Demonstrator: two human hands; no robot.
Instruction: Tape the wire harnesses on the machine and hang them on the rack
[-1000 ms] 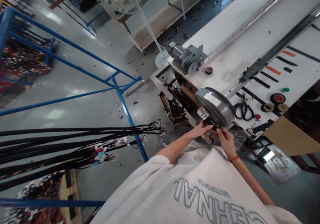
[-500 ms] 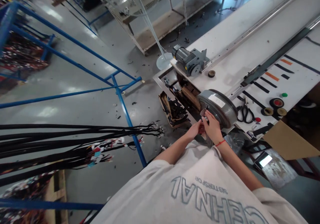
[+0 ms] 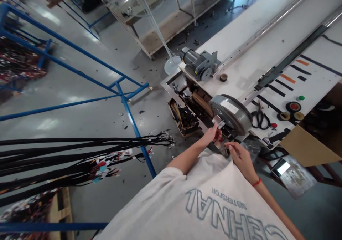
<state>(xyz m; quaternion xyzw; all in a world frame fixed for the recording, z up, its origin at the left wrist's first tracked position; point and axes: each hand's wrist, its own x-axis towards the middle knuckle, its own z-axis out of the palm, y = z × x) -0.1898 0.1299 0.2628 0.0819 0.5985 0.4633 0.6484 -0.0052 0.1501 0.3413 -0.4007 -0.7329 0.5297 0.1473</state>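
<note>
My left hand [image 3: 211, 136] is closed round a small object with a shiny metal plate [image 3: 218, 121] on top and a red part [image 3: 218, 134] below; its exact kind does not show clearly. This hand is just in front of a large grey roll [image 3: 232, 116] with a white label, mounted at the bench's near end. My right hand [image 3: 240, 157] is lower and to the right, close to my shirt, thumb and fingers drawn together. What they pinch, if anything, is too small to name. A clear crumpled strip [image 3: 222, 149] shows between the hands.
On the white bench [image 3: 240, 69] are a motor [image 3: 196, 61], black scissors [image 3: 260, 118], several tape rolls [image 3: 293, 107] and cut strips. A cardboard box [image 3: 183, 118] stands below. Bundles of black cables [image 3: 80, 145] hang across a blue frame [image 3: 133, 120] at left.
My right hand has come away from the left, moving down and right toward my shirt. The metal plate in my left hand now shows more fully. The view has shifted slightly.
</note>
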